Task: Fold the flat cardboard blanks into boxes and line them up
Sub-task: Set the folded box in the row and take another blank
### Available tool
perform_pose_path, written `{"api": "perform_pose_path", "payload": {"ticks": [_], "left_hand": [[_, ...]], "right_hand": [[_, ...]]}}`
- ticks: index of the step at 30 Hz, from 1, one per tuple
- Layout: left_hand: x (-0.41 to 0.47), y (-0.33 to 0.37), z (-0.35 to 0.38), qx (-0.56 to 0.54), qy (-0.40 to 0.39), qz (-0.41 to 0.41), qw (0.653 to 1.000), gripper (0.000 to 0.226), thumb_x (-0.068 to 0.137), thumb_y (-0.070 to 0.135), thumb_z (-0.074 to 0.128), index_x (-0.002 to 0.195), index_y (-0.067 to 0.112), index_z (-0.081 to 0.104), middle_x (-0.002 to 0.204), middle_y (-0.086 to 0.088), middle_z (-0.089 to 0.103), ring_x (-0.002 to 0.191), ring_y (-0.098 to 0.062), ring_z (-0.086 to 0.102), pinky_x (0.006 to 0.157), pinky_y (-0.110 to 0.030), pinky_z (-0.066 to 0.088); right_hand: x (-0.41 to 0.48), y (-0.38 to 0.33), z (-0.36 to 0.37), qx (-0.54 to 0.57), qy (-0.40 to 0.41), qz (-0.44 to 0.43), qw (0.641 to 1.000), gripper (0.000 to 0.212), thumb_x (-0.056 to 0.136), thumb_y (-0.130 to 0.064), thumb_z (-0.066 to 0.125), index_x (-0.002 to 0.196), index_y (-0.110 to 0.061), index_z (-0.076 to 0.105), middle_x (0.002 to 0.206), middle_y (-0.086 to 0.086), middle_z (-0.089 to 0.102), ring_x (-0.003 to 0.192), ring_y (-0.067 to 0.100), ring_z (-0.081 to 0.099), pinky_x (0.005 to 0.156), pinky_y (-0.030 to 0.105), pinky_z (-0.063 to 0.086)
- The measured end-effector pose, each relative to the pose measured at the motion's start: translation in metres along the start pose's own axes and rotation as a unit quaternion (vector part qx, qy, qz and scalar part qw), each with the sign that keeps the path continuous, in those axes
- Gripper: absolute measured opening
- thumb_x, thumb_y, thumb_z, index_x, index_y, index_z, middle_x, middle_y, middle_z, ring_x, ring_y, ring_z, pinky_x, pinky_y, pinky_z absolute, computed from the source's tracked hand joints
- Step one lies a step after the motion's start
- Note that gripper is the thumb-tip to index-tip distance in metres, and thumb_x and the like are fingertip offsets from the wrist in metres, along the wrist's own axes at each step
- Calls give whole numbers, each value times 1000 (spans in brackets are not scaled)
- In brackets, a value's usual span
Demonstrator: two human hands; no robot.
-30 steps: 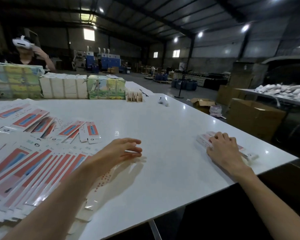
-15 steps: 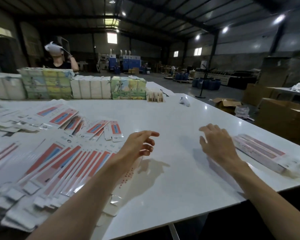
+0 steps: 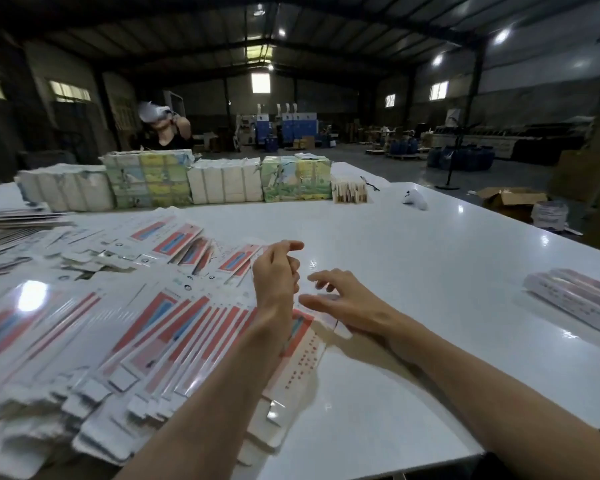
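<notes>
Many flat white cardboard blanks with red and blue stripes lie fanned out across the left of the white table. My left hand hovers over the right edge of that spread, fingers loosely curled and holding nothing. My right hand reaches in from the right with fingers spread, just above the rightmost blank, whose dotted side faces up. Folded long boxes lie side by side at the table's right edge, away from both hands.
Bundled stacks of packs stand in a row at the table's far side, with a person behind them. A small white object lies at the far right. Brown cartons sit on the floor beyond the right edge.
My right hand has left the folded boxes and swung left across the table to the blanks. My left hand stays over the spread. The view has turned left.
</notes>
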State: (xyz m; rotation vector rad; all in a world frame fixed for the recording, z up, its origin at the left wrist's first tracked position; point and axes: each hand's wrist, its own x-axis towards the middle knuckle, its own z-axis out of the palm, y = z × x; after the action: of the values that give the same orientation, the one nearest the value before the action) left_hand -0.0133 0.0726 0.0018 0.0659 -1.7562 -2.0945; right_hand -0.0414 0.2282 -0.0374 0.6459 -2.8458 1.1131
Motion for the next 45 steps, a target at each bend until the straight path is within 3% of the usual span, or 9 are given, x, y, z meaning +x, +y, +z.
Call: {"api": "perform_pose_path", "payload": {"ticks": [8,15,19,24,28,31,35,40,45], "left_hand": [[-5,6,0,23,-58,37,997,28,110,25,48,104,16,74,68,0,52,57,-8,45,49,-20,39],[-16,6,4,67,-164,189,966,31,105,29,53,90,8,72,62,3,57,51,-8,56,50,-22,47],[-18,-11,8,95,-284,76,951,45,109,36,54,88,3,75,66,-9,67,55,-24,62,49,-25,47],[-11,-22,14,176,-230,-57,955,53,98,58,64,133,20,53,101,4,75,81,-12,78,77,-30,66],[-4,-17,12,-5,-122,-118,985,42,100,48,66,127,18,55,114,-5,74,88,-14,77,69,-27,64],[3,-10,3,-125,-31,-162,978,34,101,47,66,120,19,63,103,-6,80,90,-22,78,76,-40,65],[0,-6,-8,-263,-101,-205,937,37,105,38,60,136,18,59,117,-9,79,102,-32,78,84,-52,64],[-8,-3,-9,-154,-186,-237,941,41,100,36,65,132,10,65,118,-16,78,103,-37,77,84,-48,65],[-21,-2,2,-54,-245,-231,940,48,102,57,57,118,13,69,97,-14,81,86,-33,80,67,-38,65]], "right_hand": [[-6,8,-16,222,-52,11,974,51,82,-35,87,127,-33,61,122,15,62,106,30,73,92,43,63],[-10,15,-45,404,159,90,896,24,103,-6,63,126,-14,65,119,20,72,90,26,80,72,41,65],[-4,23,-45,472,281,152,822,24,104,-10,62,128,-9,63,107,14,78,97,29,77,84,45,62],[-7,8,-42,605,256,147,739,28,94,-4,73,121,-6,64,99,14,81,88,25,80,73,31,62],[-16,-7,-40,592,130,79,792,20,94,-2,73,108,-4,59,106,25,69,69,19,73,54,21,57],[-15,-9,-33,551,37,52,832,35,87,0,79,108,-10,53,110,25,67,96,41,68,63,31,58],[-13,-10,-23,477,-62,7,877,35,88,-20,82,106,-11,53,117,24,74,107,44,73,83,42,64],[-11,-3,-27,286,183,-68,938,34,100,-40,59,99,-6,57,93,12,74,78,36,68,65,42,57],[-10,-4,-27,112,282,-113,946,36,105,-42,51,135,-23,57,115,4,55,101,19,72,80,38,65]]}}
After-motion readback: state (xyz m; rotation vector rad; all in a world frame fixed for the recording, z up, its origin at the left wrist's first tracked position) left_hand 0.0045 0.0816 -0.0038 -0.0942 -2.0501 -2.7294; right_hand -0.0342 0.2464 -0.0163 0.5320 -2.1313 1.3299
